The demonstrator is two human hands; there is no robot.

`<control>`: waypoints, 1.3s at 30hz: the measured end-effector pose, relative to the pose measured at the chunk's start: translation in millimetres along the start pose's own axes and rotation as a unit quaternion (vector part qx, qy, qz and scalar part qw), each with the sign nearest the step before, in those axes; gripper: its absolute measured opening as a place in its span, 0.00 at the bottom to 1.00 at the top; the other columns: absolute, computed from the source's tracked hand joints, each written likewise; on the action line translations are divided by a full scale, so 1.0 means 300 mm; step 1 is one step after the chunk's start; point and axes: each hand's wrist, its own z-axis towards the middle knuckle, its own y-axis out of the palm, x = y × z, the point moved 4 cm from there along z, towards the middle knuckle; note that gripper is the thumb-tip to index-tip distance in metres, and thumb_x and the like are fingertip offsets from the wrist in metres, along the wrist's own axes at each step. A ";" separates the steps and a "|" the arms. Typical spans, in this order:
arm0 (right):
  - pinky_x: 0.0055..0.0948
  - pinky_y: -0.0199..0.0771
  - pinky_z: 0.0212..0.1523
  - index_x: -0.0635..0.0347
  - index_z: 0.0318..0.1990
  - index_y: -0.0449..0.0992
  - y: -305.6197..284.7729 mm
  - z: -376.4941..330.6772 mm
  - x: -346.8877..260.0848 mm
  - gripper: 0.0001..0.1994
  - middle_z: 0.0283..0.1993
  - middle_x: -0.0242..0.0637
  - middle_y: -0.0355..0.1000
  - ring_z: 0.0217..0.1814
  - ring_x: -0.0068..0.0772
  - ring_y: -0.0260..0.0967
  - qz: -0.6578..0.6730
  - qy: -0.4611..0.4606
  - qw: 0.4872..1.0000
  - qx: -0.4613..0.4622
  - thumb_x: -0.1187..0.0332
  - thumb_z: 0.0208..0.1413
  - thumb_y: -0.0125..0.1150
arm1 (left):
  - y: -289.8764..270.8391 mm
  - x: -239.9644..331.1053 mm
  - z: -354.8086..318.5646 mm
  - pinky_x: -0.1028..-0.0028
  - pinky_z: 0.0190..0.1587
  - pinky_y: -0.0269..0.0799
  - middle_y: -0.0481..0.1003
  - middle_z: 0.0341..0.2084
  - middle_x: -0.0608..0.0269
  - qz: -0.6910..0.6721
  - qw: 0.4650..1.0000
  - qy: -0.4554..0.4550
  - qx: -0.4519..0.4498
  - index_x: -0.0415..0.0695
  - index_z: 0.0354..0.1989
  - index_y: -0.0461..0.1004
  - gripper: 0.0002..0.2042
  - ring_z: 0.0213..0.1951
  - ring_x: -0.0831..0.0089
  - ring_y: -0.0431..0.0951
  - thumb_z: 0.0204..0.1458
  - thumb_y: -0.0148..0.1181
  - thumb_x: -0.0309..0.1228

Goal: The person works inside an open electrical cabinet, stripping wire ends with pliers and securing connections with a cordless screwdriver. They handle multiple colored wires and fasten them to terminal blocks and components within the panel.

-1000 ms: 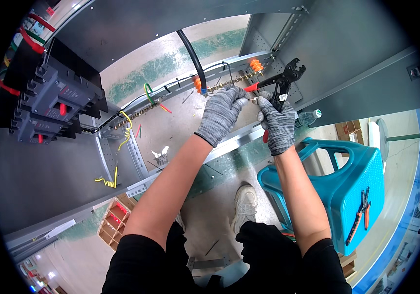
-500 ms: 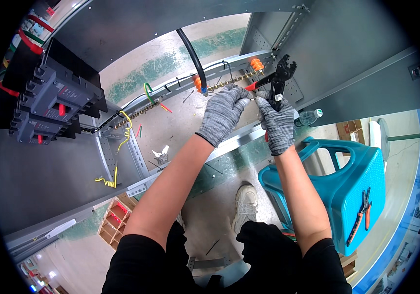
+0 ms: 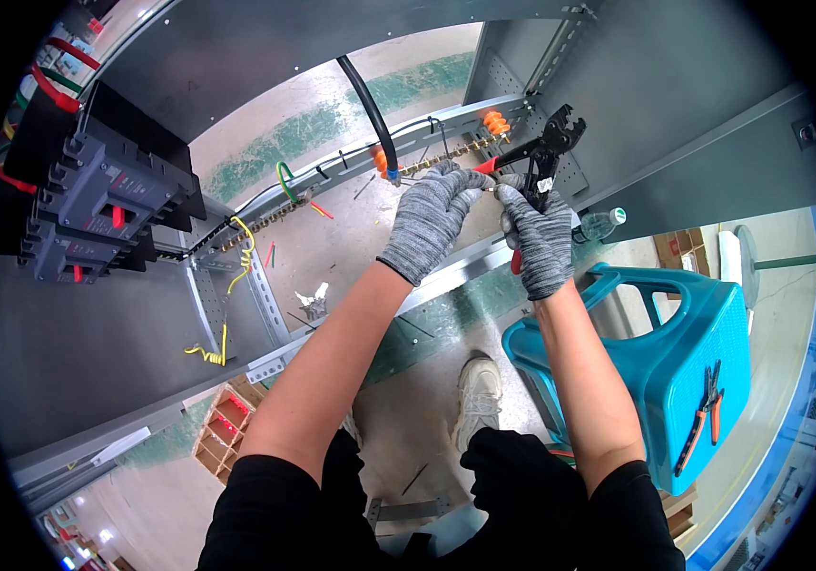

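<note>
Above the right hand point(image 3: 539, 246), crimping pliers point(image 3: 543, 157) protrude.

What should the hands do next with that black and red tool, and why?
Probably guide the small wire end into the tool's open head, then squeeze. The right hand grips the crimping tool by its red handles, head up by the brass terminal bar. The left hand pinches something small at the tool's side, too small to make out, and it seems not yet seated.

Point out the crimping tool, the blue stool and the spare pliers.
crimping tool point(image 3: 549, 157), head view, on its black head.
blue stool point(image 3: 688, 347), head view, on its seat top.
spare pliers point(image 3: 703, 414), head view, on the orange handles.
</note>
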 end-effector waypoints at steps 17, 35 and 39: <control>0.19 0.65 0.21 0.64 0.34 0.73 0.017 0.042 0.003 0.07 0.22 0.29 0.69 0.20 0.16 0.64 -0.066 -0.096 0.993 0.022 0.73 0.49 0.64 | 0.009 -0.015 0.017 0.77 0.50 0.68 0.75 0.41 0.63 -0.246 0.968 -0.003 -0.044 0.40 0.49 0.72 0.14 0.44 0.80 0.73 0.53 0.54 0.21; 0.20 0.63 0.24 0.62 0.36 0.71 -0.030 -0.036 -0.010 0.07 0.24 0.26 0.66 0.24 0.15 0.60 -0.108 -0.076 0.991 0.016 0.70 0.53 0.61 | -0.053 -0.010 0.050 0.81 0.49 0.68 0.74 0.42 0.67 -0.376 0.924 -0.044 -0.053 0.42 0.51 0.71 0.16 0.42 0.82 0.71 0.52 0.55 0.20; 0.21 0.62 0.27 0.61 0.37 0.71 -0.143 -0.284 0.151 0.07 0.25 0.25 0.64 0.26 0.16 0.59 -0.174 0.008 0.981 -0.081 0.68 0.57 0.57 | -0.104 -0.044 0.048 0.80 0.49 0.69 0.73 0.42 0.68 -0.391 0.920 -0.021 -0.018 0.43 0.50 0.71 0.16 0.42 0.82 0.71 0.52 0.56 0.20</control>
